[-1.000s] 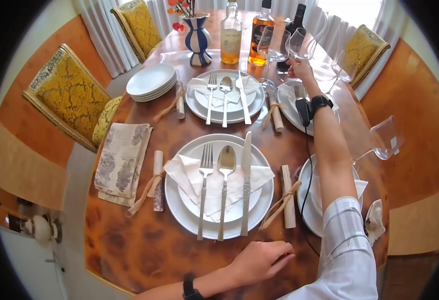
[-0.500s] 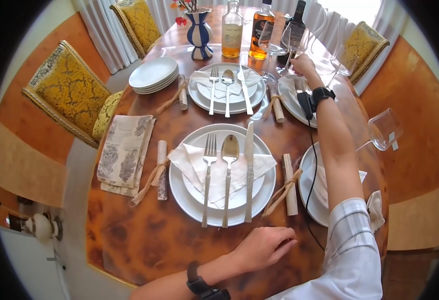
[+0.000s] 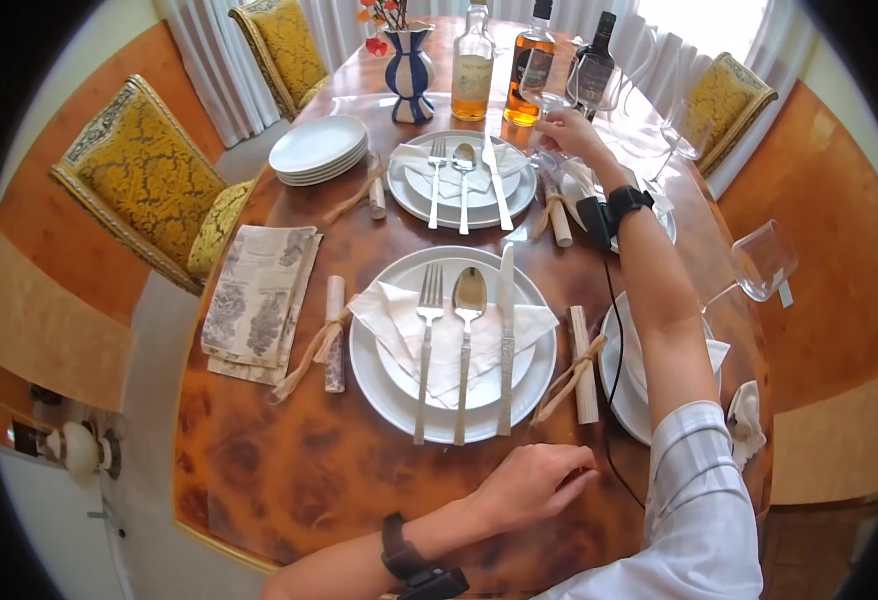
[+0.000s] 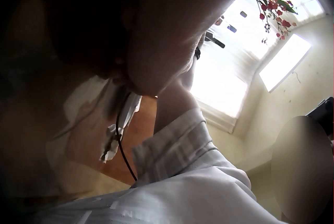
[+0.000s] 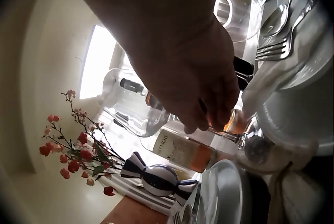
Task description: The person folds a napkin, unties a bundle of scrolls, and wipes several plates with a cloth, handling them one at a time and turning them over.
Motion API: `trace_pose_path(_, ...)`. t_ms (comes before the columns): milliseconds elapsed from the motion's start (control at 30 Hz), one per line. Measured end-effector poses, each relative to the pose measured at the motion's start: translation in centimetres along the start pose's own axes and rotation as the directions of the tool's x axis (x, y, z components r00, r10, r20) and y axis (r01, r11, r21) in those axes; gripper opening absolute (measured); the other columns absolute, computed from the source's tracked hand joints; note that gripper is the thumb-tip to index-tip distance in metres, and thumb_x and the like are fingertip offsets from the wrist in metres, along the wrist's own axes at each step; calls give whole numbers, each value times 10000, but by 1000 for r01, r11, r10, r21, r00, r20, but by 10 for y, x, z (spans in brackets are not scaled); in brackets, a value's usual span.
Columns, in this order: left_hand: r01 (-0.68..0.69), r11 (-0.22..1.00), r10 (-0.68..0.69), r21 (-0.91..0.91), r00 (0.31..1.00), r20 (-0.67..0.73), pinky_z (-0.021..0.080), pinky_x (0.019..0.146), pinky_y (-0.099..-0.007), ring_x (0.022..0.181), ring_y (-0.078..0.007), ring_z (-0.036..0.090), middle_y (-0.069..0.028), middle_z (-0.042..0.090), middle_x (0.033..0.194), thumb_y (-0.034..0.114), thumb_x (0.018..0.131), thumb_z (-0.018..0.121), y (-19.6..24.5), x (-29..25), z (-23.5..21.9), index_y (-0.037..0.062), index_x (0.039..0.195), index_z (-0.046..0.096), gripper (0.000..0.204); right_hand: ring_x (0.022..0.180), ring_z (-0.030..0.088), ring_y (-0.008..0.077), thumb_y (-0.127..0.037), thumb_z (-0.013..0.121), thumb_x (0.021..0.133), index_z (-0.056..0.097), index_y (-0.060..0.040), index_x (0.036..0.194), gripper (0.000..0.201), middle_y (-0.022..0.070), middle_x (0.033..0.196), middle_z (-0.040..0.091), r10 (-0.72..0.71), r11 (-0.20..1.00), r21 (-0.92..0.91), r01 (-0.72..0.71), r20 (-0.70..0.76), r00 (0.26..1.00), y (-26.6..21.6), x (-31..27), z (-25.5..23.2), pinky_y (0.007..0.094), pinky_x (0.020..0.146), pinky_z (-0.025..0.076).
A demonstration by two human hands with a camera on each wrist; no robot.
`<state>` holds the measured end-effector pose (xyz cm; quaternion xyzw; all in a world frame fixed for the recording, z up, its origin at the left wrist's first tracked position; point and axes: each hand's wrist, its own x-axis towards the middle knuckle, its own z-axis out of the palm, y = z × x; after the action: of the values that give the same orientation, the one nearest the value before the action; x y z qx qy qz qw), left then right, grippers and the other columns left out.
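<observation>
At the far right setting in the head view, my right hand [image 3: 567, 137] pinches the stem of a wine glass [image 3: 549, 85]. The right wrist view shows the bent fingers at that stem, with the clear bowl [image 5: 128, 106] beyond the knuckles. Beside it, a second wine glass [image 3: 599, 85] overlaps a dark bottle [image 3: 595, 55]. My left hand [image 3: 534, 485] lies low over the table's near side, loosely curled and holding nothing. In front of it are stacked plates [image 3: 364, 375] with a napkin, fork [image 3: 427, 360], spoon [image 3: 465, 350] and knife [image 3: 506, 340]; the left wrist view is mostly dark.
Two amber-filled bottles [image 3: 472, 75] and a striped vase [image 3: 411, 80] with red flowers stand at the back. Stacked white plates [image 3: 314, 145] and folded printed napkins [image 3: 259, 295] are left. A wine glass [image 3: 759, 262] stands right. A black cable [image 3: 611, 400] hangs from the right wrist.
My right hand has moved left, from beside the second wine glass to the stem of the glass nearer the middle. My left hand has stayed nearly still; the head view has shifted slightly.
</observation>
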<state>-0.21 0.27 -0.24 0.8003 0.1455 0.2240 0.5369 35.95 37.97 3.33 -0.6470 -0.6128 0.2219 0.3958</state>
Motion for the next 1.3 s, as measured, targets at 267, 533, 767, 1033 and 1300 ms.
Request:
trace_pose_path(267, 0, 1000, 0, -30, 1000, -6, 551, 709, -459, 819, -390, 687, -168, 700, 882, 145, 962, 678, -3, -1, 1, 19, 983, 669, 129, 690, 750, 155, -287, 668, 997, 761, -16, 971, 288, 66, 740, 761, -218, 884, -449, 130, -150, 964, -7, 30, 20, 318, 673, 580)
trace_pose_path(533, 21, 998, -21, -55, 1000, 13, 543, 703, -467, 824, -395, 680, -171, 688, 891, 120, 950, 680, -1, -1, 0, 14, 983, 655, 114, 690, 757, 146, -253, 643, 1015, 755, 2, 958, 285, 83, 721, 757, -218, 952, -266, 154, -230, 948, 8, 50, 45, 304, 681, 591)
trace_pose_path(767, -8, 997, 8, -74, 1000, 5, 539, 710, -470, 825, -406, 674, -180, 684, 886, 113, 951, 676, -3, -1, -1, 9, 977, 651, 110, 699, 751, 156, -291, 660, 999, 758, 11, 986, 318, 98, 789, 766, -151, 961, -253, 112, -139, 979, 10, 54, 53, 313, 664, 593)
trace_pose_path(1033, -30, 998, 29, -54, 999, -24, 542, 709, -461, 819, -402, 681, -188, 695, 868, 123, 953, 684, -3, -1, 0, 10, 972, 663, 117, 930, 737, 283, -266, 659, 948, 758, -53, 1128, 296, 184, 1050, 764, -17, 846, -519, 127, 212, 977, -10, 9, 50, 374, 803, 581)
trace_pose_path(1300, -52, 997, 50, -58, 998, -38, 527, 708, -514, 826, -444, 666, -218, 682, 834, 136, 947, 674, -1, 0, 1, 5, 939, 644, 135, 933, 723, 364, -73, 592, 827, 762, -34, 1011, 254, 225, 987, 749, -104, 796, -560, 230, 248, 963, 11, 8, 53, 445, 805, 553)
